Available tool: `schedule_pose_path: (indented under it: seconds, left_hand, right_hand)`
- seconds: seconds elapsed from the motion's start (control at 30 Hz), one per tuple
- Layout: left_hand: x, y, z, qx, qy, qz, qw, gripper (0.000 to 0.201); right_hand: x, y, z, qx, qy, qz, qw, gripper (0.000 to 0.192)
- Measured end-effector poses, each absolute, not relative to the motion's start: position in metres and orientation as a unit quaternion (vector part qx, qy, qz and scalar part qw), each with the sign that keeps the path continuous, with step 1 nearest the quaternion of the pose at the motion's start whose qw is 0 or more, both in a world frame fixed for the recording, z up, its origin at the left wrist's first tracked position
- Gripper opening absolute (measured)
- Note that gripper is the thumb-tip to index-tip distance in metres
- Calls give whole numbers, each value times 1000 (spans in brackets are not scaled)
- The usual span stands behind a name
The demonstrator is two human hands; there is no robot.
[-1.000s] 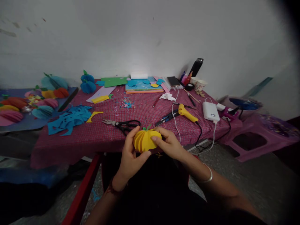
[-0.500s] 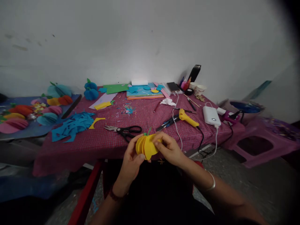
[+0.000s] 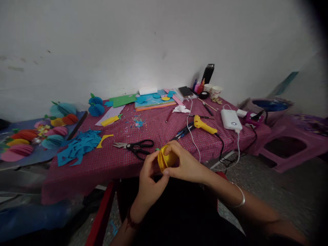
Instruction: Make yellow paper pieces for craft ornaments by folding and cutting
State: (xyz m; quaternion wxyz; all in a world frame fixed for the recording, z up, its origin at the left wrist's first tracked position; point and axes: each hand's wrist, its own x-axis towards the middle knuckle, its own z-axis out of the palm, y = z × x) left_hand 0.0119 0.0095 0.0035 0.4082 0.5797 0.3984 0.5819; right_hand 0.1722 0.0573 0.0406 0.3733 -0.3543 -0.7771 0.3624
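Between my hands is a yellow paper pumpkin [image 3: 166, 160] made of stacked folded layers, with a bit of green at its top. My left hand [image 3: 151, 181] grips its left side, fingers behind it and thumb at the lower front. My right hand [image 3: 185, 163] pinches the right side, fingers curled over the paper, thumb close to the left thumb. Just beyond my left hand, black-handled scissors [image 3: 135, 146] lie on the checked cloth. A yellow glue gun [image 3: 204, 125] rests to the right, beyond my right hand.
Blue paper scraps [image 3: 80, 146] and a yellow offcut [image 3: 104, 139] lie left. Finished paper pumpkins [image 3: 96, 105] stand farther left. Coloured sheets [image 3: 151, 102] are at the back. A white power bank [image 3: 230, 119] with cables, paper cups [image 3: 216, 91] and a black flask [image 3: 208, 73] stand right.
The yellow pumpkin has been turned and its layers pressed closer together. My right hand has wrapped farther round it, and the two thumbs have come together. The view has shifted slightly.
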Motion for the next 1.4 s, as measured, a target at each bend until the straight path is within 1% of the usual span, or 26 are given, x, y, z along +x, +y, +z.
schedule_pose_path:
  seconds: [0.07,0.17,0.23,0.37,0.43,0.5,0.67,0.77,0.87,0.97,1.07,1.17,1.23,1.33,1.4]
  left_hand:
    - [11,10,3,575,394,583,417,55]
    - [4,11,0,557,384,589,442,61]
    - [-1,12,-3,537,366,597,471,65]
    - [-6,14,-11,477,308,605,557,77]
    - [-4,15,-11,454,288,610,582,79]
    - [-3,15,-9,441,282,616,589,75]
    - [-4,14,-4,433,295,630,574,56]
    - [-6,14,-3,420,307,633,573,48]
    - [-6,15,-3,397,328,631,580,40]
    - [-4,15,-4,405,351,628,564,31]
    - [-3,14,-6,428,374,619,541,26]
    - [-3,11,-7,454,404,611,509,25]
    - [-3,9,-6,474,427,607,474,25]
    - [-3,7,-1,528,476,588,385,26]
    - [-1,6,2,568,500,568,322,27]
  right_hand:
    - [174,58,42,-344,-767,389,376,36]
    - [175,59,43,-309,-728,477,383,21]
    - [174,59,42,-296,-690,529,395,16]
    - [169,57,38,-282,-637,573,431,21]
    - [166,56,35,-273,-627,577,447,24]
    - [164,56,33,-265,-619,578,460,25]
    - [162,56,30,-265,-612,558,493,31]
    - [162,55,30,-272,-611,552,497,34]
    - [163,55,32,-266,-619,550,494,32]
    - [166,56,35,-266,-677,499,471,26]
    - [169,57,39,-248,-756,398,456,14]
    - [171,57,41,-231,-789,343,454,18]
    - [172,58,41,-237,-794,335,449,19]
    - [173,58,41,-252,-789,359,430,13]
    - [174,58,40,-265,-776,390,418,17]
